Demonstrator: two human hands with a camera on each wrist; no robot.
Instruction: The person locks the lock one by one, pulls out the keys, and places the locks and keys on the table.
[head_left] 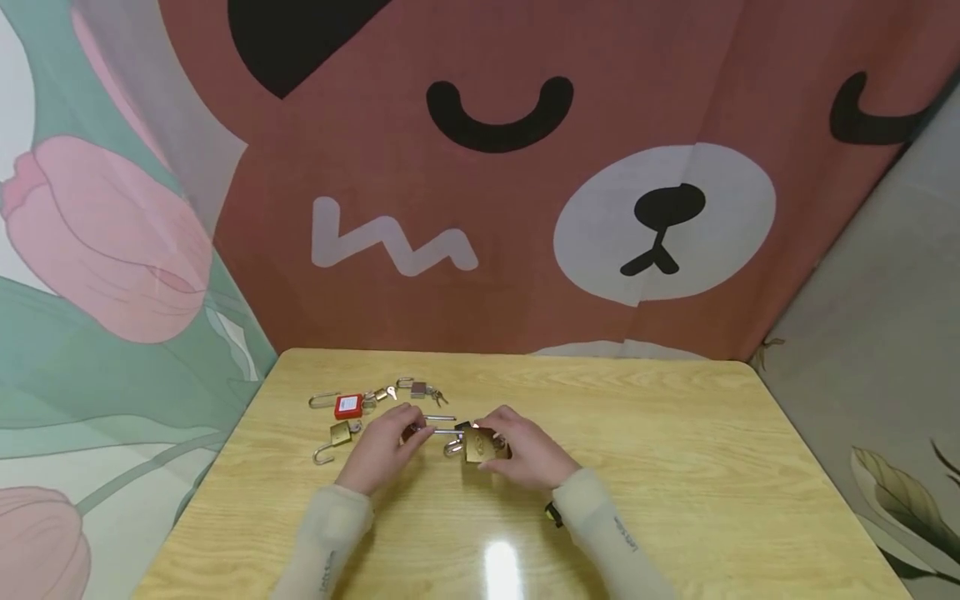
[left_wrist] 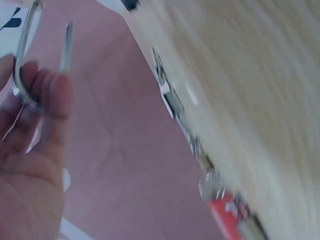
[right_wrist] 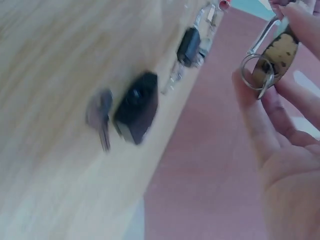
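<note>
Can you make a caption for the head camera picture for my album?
Left hand on the shackle, right hand on the brass body: an open padlock over a table.

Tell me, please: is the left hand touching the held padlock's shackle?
Touching. The left wrist view shows the left hand gripping the shackle at its bend.

Brass padlock [head_left: 480,447] held sideways above surface [head_left: 675,467] — long silver shackle [left_wrist: 67,47] open, one leg free — dark-specked base [right_wrist: 279,56] carrying a metal ring [right_wrist: 242,71].

Gold padlock [head_left: 479,447] (silver shackle [left_wrist: 67,47])
</note>
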